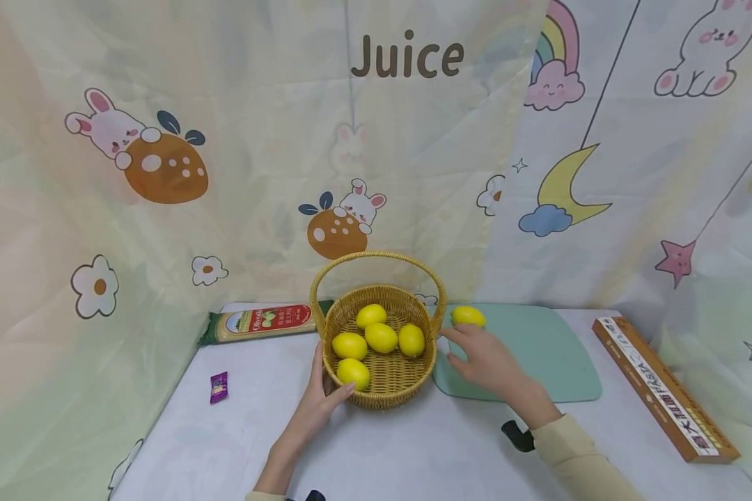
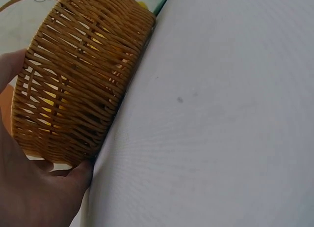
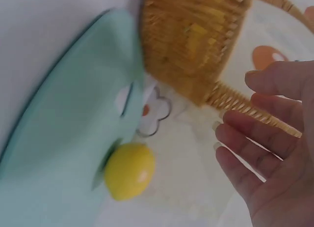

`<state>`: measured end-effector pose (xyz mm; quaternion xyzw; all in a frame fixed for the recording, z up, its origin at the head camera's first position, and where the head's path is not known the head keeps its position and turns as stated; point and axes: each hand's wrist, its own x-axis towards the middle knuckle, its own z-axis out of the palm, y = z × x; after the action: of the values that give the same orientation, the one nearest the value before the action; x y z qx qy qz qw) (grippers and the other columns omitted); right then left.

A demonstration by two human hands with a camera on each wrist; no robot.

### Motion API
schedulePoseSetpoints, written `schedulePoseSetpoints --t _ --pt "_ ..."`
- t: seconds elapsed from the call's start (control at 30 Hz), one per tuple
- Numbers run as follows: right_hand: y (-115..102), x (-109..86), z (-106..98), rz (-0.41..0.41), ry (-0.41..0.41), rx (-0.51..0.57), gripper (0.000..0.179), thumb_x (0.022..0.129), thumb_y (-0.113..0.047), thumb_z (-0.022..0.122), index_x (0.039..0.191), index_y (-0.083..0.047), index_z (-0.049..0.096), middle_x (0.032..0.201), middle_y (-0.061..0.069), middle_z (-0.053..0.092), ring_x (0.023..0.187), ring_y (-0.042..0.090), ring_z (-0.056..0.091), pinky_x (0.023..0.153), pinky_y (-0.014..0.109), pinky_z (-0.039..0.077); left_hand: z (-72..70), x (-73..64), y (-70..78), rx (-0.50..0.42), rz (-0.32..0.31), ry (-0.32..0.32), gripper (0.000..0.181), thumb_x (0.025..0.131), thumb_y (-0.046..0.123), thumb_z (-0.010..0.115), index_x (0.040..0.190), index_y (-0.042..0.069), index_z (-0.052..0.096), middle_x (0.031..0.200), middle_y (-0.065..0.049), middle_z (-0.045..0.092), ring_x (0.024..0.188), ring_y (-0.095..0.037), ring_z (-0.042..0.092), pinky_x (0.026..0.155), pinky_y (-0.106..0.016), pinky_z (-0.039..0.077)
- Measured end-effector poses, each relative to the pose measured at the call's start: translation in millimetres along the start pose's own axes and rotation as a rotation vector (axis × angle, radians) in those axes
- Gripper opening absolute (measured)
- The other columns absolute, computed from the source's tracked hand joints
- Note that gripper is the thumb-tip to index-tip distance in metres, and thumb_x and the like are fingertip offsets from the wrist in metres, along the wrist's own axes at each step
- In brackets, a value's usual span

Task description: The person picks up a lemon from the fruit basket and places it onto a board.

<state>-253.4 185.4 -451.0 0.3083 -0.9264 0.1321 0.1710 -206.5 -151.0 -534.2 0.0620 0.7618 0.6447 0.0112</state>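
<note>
My left hand (image 1: 322,390) grips the left side of a round wicker basket (image 1: 384,399), thumb at the rim and fingers along the outer wall. In the left wrist view, fingers (image 2: 78,175) lie low against the basket's weave. Several yellow lemons (image 1: 381,337) are inside the basket, and its tall handle stands up. Beside the basket's right rim, my right hand (image 1: 485,358) has loosely spread fingers with nothing in them. Another lemon (image 3: 129,171) lies on the pale green cutting board (image 1: 539,355), just beyond the right hand in the head view.
Behind the basket at left lies a green-ended pasta packet (image 1: 266,322). A small purple wrapped sweet (image 1: 218,387) is on the white table (image 1: 182,431) at left. A long brown pasta box (image 1: 664,390) lies along the right edge. Printed curtains (image 1: 257,174) hang behind the table.
</note>
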Motion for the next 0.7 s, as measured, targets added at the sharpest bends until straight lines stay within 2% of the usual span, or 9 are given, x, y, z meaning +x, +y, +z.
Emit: schedulePoseSetpoints --t 0.1,0.23,0.43,0.5,0.7 --pt "-11.8 -0.9 1.5 -0.047 0.059 -0.041 0.043 0.081 -0.019 0.080 0.122 -0.012 0.069 0.103 0.000 0.069 0.084 0.013 0.063 0.065 0.027 0.056 -0.5 1.1 -0.7 0.005 0.001 0.002 0.104 0.091 0.038 0.070 0.156 0.043 -0.010 0.169 0.000 -0.004 0.154 -0.029 0.018 0.124 -0.049 0.024" --pt "-29.7 0.2 5.7 -0.053 0.060 -0.012 0.044 0.081 -0.021 0.081 0.122 -0.014 0.069 0.108 -0.001 0.071 0.092 0.014 0.067 0.072 0.029 0.059 -0.6 1.3 -3.3 0.001 -0.006 0.006 0.104 0.091 0.038 0.070 0.157 0.042 -0.010 0.169 -0.001 -0.003 0.154 -0.030 0.018 0.124 -0.050 0.024" --pt "-53.0 6.7 16.2 -0.023 -0.013 0.091 0.047 0.082 -0.023 0.080 0.126 -0.015 0.067 0.112 -0.002 0.069 0.098 0.014 0.065 0.080 0.032 0.059 -0.1 -1.4 -7.1 0.004 -0.046 0.007 0.105 0.091 0.041 0.070 0.157 0.040 -0.011 0.169 -0.002 -0.005 0.155 -0.030 0.012 0.125 -0.049 0.021" --pt "-59.9 11.5 19.4 -0.011 -0.050 0.115 0.048 0.084 -0.027 0.078 0.129 -0.015 0.065 0.119 -0.001 0.068 0.106 0.016 0.064 0.086 0.035 0.059 -0.1 -1.9 -6.8 0.006 -0.050 0.007 0.104 0.091 0.042 0.070 0.157 0.042 -0.011 0.169 -0.002 -0.005 0.156 -0.030 0.011 0.125 -0.049 0.021" --pt "-77.5 30.8 26.8 0.011 -0.169 0.194 0.052 0.087 -0.030 0.074 0.136 -0.016 0.061 0.131 0.003 0.065 0.116 0.021 0.063 0.092 0.041 0.059 0.0 1.5 -3.0 0.005 -0.019 0.007 0.103 0.091 0.040 0.069 0.156 0.043 -0.010 0.169 0.000 -0.005 0.156 -0.029 0.010 0.125 -0.049 0.020"
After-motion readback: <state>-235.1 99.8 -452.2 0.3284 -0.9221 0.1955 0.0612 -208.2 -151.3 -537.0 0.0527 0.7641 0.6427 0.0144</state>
